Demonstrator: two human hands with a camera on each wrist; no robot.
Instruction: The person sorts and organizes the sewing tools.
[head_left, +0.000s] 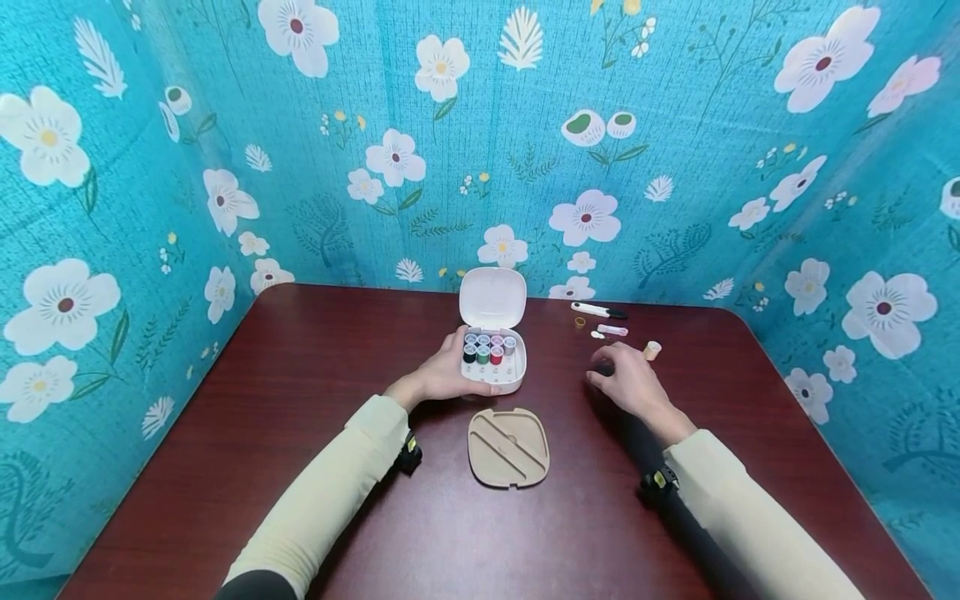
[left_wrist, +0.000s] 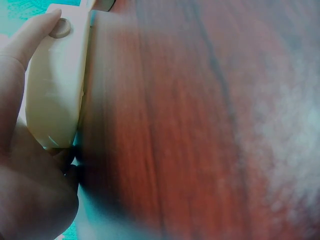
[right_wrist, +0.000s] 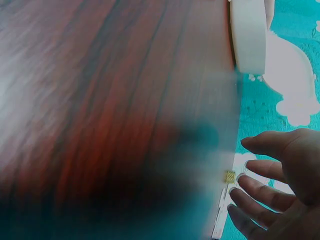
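Note:
A white sewing box (head_left: 512, 381) stands with its lid (head_left: 492, 297) up. Several thread spools (head_left: 496, 356), among them black, green and red, sit upright in its back rows. My left hand (head_left: 442, 371) grips the box from the left side; the thumb lies along its front wall by a round button (left_wrist: 60, 28). My right hand (head_left: 632, 383) hovers over the table to the right of the box, fingers loosely bent and apart, with nothing seen between them. Just beyond it stands a beige thread spool (head_left: 652, 350).
A beige tray insert (head_left: 508, 450) with slots lies in front of the box. Toward the back right are a white-and-black tool (head_left: 598, 310), a brass-coloured thimble (head_left: 580, 322), a pinkish-white small item (head_left: 612, 330) and small white pieces (head_left: 597, 335). Flowered blue cloth (head_left: 450, 167) surrounds the dark table (head_left: 315, 350).

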